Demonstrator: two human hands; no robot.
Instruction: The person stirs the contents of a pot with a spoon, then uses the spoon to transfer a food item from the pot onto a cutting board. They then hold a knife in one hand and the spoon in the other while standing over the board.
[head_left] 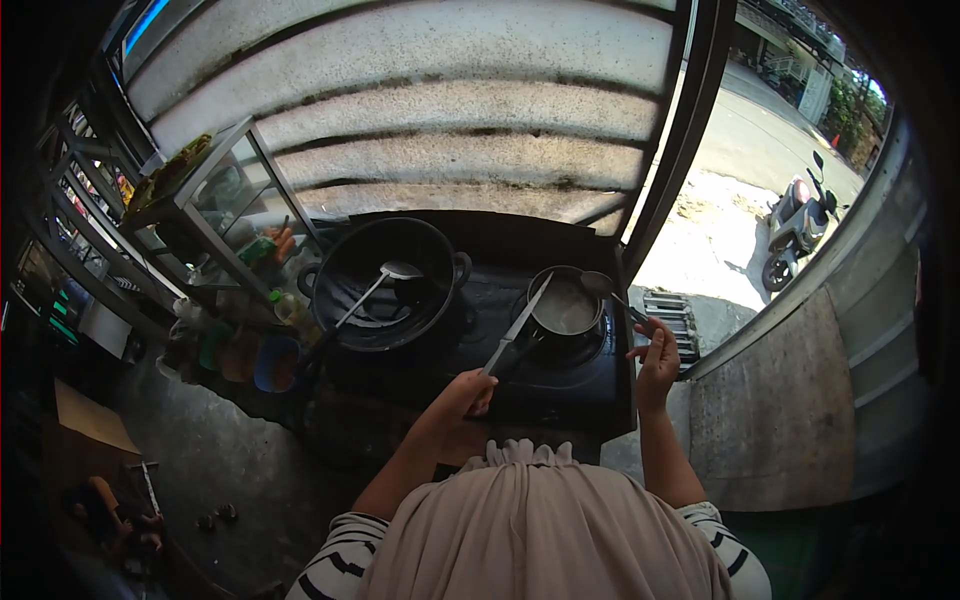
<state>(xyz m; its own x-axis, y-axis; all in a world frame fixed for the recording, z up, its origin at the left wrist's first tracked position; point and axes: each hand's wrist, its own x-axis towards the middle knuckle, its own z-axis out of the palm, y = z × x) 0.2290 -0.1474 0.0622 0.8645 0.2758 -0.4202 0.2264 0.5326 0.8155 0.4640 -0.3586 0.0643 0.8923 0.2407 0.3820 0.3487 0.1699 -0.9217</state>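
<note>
My left hand [474,392] is closed around the handle of a knife [520,321], its blade slanting up to the left rim of a small saucepan [533,304]. Pale, cloudy liquid [568,306] fills part of the saucepan, which sits on the right burner of a black stove [480,372]. Between the fingers of my right hand [656,357] is the handle of a spoon [597,284]. The spoon's dark bowl hangs at the pan's upper right rim. Below the knife, the saucepan's dark handle [508,352] points toward me.
On the left burner stands a large black wok [372,338] with a ladle [400,270] resting in it. A glass display case [235,205] and several containers, including a blue tub [276,364], flank it. Slatted panels [470,110] rise behind. A motorbike [795,235] stands outside.
</note>
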